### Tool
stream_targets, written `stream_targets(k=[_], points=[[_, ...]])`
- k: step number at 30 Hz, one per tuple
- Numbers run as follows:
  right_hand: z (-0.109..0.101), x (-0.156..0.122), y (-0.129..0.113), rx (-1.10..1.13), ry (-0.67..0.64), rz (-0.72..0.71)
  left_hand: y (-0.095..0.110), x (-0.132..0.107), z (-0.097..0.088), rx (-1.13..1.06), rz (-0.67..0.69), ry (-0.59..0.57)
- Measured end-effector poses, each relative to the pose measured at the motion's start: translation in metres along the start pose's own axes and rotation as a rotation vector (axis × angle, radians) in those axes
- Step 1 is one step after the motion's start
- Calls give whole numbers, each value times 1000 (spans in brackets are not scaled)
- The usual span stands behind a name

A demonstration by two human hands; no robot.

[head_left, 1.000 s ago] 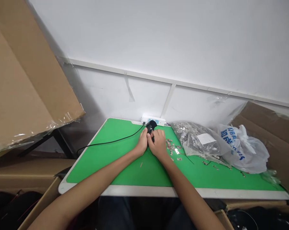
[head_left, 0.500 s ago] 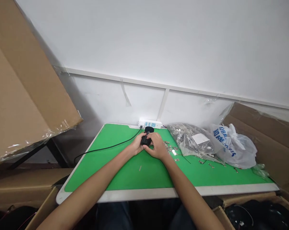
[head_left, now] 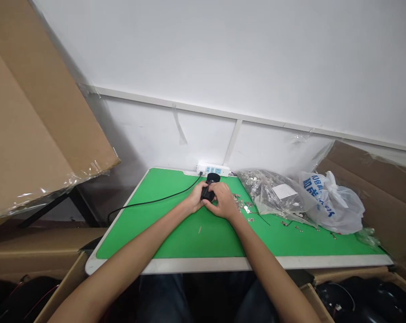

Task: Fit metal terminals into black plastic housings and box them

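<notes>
Between my two hands, over the far middle of the green mat, is a black ribbed part (head_left: 207, 194) whose exact kind I cannot make out. My left hand (head_left: 195, 197) is closed around its left side. From the right, my right hand (head_left: 222, 199) grips the same part, its thumb low and its fingers bent over the top. Just beyond my fingers stands a round black piece (head_left: 213, 178); whether it is joined to the held part I cannot tell. Small metal pieces (head_left: 246, 209) lie scattered to the right of my right hand.
A white power strip (head_left: 214, 169) with a black cable (head_left: 162, 198) sits against the wall. To the right are a clear bag of metal parts (head_left: 273, 193) and a white plastic bag (head_left: 337, 206). Cardboard boxes (head_left: 63, 242) flank the green table (head_left: 176, 242).
The whole view has shifted slightly, so the table appears a little higher and further right. Both hands keep their hold on the black part, with only slight finger movement.
</notes>
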State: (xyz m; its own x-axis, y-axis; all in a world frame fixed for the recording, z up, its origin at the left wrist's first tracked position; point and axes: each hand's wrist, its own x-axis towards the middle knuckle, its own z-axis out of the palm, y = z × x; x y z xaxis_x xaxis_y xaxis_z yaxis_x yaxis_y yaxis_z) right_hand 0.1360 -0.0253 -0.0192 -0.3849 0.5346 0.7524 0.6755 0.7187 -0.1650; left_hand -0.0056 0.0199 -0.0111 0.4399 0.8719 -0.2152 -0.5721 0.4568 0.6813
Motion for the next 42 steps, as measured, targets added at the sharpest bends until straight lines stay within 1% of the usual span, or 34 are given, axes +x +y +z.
stream_targets(k=[8,14,19,24,27,30,33,35,37,42], points=[[-1,0,-5,-16,-18,-5,-3,-6,4,43,2,20],[0,-1,-4,10,-19,-39,-4,-9,5,21,-2,9],[2,-3,-4,-28,-24,-11,-6,-7,6,-27,-12,16],[2,-6,-4,0,34,-11,-11,-4,4,-86,-47,17],[4,-6,-3,43,91,38,-12,-2,3,-108,-63,13],[6,-5,-1,54,208,135,-13,-1,1,-126,-68,16],[7,-2,2,38,305,234,-12,-1,1,-146,-67,46],[8,-1,3,42,318,267,-11,-1,1,-149,-63,70],[8,-1,5,57,302,284,-10,0,1,-144,-63,74],[8,-2,6,85,250,318,-14,1,3,-123,-63,-1]])
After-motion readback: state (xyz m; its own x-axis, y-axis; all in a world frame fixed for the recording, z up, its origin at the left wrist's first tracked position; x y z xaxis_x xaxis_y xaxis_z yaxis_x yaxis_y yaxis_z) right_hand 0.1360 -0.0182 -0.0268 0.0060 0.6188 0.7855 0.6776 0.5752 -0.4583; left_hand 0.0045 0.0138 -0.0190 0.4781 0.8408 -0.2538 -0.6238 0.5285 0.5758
